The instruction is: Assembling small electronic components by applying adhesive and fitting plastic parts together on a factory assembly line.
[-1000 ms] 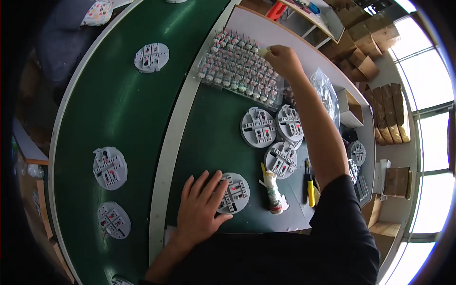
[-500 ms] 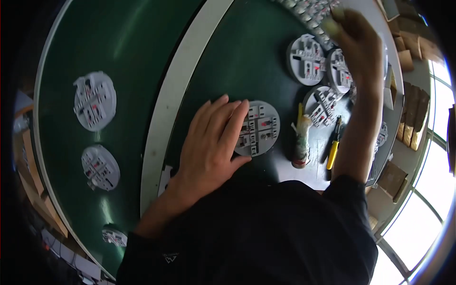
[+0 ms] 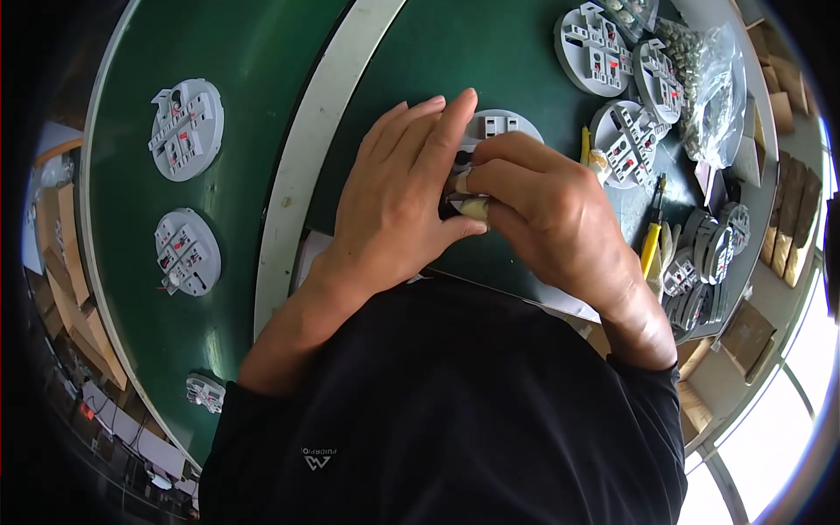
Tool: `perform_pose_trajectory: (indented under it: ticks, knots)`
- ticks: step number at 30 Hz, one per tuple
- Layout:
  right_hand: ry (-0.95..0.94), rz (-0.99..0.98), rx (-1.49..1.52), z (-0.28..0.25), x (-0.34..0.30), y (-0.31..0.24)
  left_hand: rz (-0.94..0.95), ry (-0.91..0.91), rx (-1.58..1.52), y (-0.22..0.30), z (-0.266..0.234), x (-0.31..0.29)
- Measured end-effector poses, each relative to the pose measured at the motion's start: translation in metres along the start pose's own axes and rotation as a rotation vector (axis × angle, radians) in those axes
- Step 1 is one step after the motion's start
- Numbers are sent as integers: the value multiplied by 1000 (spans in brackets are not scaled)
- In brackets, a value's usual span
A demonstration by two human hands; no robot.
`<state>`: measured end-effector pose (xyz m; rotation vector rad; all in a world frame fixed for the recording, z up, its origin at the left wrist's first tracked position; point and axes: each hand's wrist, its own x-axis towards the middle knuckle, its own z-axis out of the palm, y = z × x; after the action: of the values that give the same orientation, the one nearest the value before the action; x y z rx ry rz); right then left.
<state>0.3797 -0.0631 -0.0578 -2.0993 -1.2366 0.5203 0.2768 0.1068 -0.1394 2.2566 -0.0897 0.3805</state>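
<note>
A round grey plastic base [image 3: 499, 124] with slots and small fittings lies on the green worktop, mostly covered by my hands. My left hand [image 3: 394, 197] rests along its left side, fingers stretched out and thumb pointing right. From the right, my right hand [image 3: 560, 201] reaches over the base with thumb and fingers pinched together. Pale covers wrap its thumb tip and a fingertip. Whatever is in the pinch is too hidden to name. Beside that hand lies a yellow-handled screwdriver [image 3: 650, 249]. The right hand partly hides a tool [image 3: 598, 166] with a wrapped handle.
Similar round bases [image 3: 595, 48] sit at the far right, near a clear plastic bag [image 3: 710, 96] of small parts. More bases [image 3: 700, 262] are stacked at the right edge. Beyond a pale metal rail [image 3: 302, 149], several bases [image 3: 188, 252] lie on a green belt.
My right hand has come down from the parts at the far right to the base, its fingers now pinched there. My left hand stays beside the base. Bases on the belt appear farther up the view.
</note>
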Motion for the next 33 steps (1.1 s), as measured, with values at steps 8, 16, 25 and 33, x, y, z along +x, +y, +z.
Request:
perform_pose_trajectory:
  ticks: [8, 16, 25, 33]
  knots:
    - [100, -59, -27, 11, -5, 13, 36, -12, 15, -3, 5, 13]
    - [373, 675, -609, -6, -93, 11, 13, -55, 37, -1, 5, 17]
    - [760, 518, 803, 15, -85, 1, 16, -46, 61, -3, 9, 24]
    - [489, -9, 291, 55, -28, 35, 53, 3, 73, -9, 13, 26]
